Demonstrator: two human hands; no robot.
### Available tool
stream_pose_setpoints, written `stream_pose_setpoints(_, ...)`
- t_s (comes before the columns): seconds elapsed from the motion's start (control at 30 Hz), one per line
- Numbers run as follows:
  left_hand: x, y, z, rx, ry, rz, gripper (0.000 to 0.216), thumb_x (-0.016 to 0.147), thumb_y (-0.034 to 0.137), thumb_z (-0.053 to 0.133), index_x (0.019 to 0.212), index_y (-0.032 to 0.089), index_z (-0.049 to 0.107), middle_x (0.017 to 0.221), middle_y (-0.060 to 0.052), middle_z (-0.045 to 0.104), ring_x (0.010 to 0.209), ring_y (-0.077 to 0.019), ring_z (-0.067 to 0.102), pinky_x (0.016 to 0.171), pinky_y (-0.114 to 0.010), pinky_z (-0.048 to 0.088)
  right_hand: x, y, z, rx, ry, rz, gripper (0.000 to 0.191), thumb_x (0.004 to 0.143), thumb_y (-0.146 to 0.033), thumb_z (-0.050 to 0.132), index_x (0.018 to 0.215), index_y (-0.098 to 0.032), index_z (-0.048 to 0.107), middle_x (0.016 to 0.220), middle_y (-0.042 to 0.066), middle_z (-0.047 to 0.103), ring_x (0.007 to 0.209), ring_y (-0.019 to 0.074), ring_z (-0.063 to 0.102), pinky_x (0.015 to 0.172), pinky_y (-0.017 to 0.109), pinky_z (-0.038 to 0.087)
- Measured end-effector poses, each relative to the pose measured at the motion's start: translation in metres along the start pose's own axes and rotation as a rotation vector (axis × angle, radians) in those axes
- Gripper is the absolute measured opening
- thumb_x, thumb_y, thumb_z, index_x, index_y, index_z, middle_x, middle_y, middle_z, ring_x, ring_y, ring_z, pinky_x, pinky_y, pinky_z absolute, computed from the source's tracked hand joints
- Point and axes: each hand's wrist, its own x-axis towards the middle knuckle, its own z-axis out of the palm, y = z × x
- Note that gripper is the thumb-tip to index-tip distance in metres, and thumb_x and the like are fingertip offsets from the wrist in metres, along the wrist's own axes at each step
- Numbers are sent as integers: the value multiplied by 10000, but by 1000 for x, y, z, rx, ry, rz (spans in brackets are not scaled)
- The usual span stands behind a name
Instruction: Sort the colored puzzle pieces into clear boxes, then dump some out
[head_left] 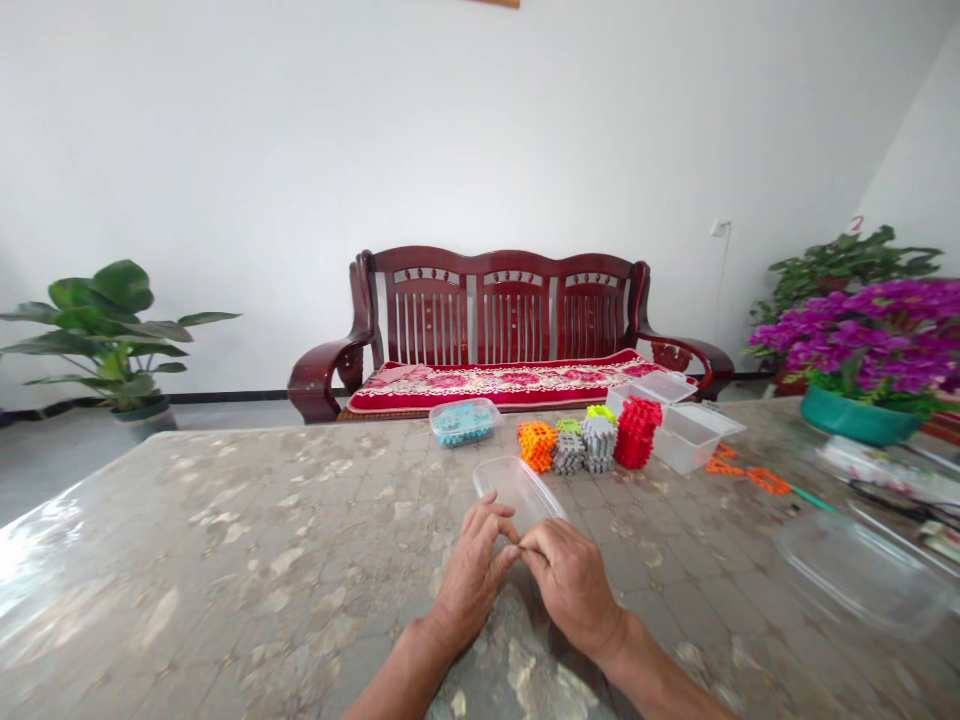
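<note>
My left hand (474,568) and my right hand (574,582) meet over the table, fingertips touching in a pinch. Both are closed, with thumbs and forefingers pressed together; whatever lies between them is too small or hidden to name. Just beyond my fingers a clear plastic lid (511,478) lies on the tabletop, partly covered by my hands. Farther back stand stacks of square interlocking plastic pieces: orange (536,446), dark grey (569,452), light grey (599,444) and red (638,432). A clear tub (465,421) of blue pieces sits to their left.
Open clear boxes (686,438) stand right of the stacks, near loose orange pieces (766,481). Another clear lid (862,572) lies at the right, below a purple flower pot (859,416). The patterned table (247,560) extends left; a wooden bench (514,310) stands behind it.
</note>
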Motion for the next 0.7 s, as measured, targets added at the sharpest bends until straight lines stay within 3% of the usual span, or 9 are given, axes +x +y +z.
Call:
stream_pose_setpoints(0.2,-2,13,-1,-41,-8,-59,170,845,131,485,965,218,570,1326,-87,543,1439,-272,277,1158,-556,262,0,-1,-1,15,-12,30,181,893,-139,533,732,-219,553,696,-10,602,692,146,572,651,250,377)
stream_pose_setpoints(0.3,-3,13,7,-75,62,-121,344,752,53,460,1033,215,575,1404,-87,483,1461,-275,234,1169,-560,235,-1,-1,1,-7,-1,15,185,896,-142,524,730,-220,548,692,-6,597,692,149,570,647,252,372)
stream_pose_setpoints(0.4,-2,5,15,-139,163,-198,571,709,26,422,1235,226,519,1506,-90,362,1476,-259,208,1173,-539,242,-1,-4,2,-16,4,-7,199,905,-144,520,722,-220,540,679,-8,590,677,144,565,636,249,365)
stream_pose_setpoints(0.53,-1,-7,14,-210,258,-333,622,763,68,414,1371,200,425,1526,-119,329,1472,-264,228,1184,-520,230,-2,-13,4,9,-2,-45,181,918,-157,509,752,-217,552,692,-2,598,684,142,566,648,247,366)
stream_pose_setpoints(0.7,-3,-2,6,-361,141,-333,698,806,112,404,1485,214,284,1575,-79,301,1473,-242,233,1201,-482,211,2,-13,5,29,10,26,177,914,-164,520,753,-214,571,707,0,615,702,143,574,656,244,366)
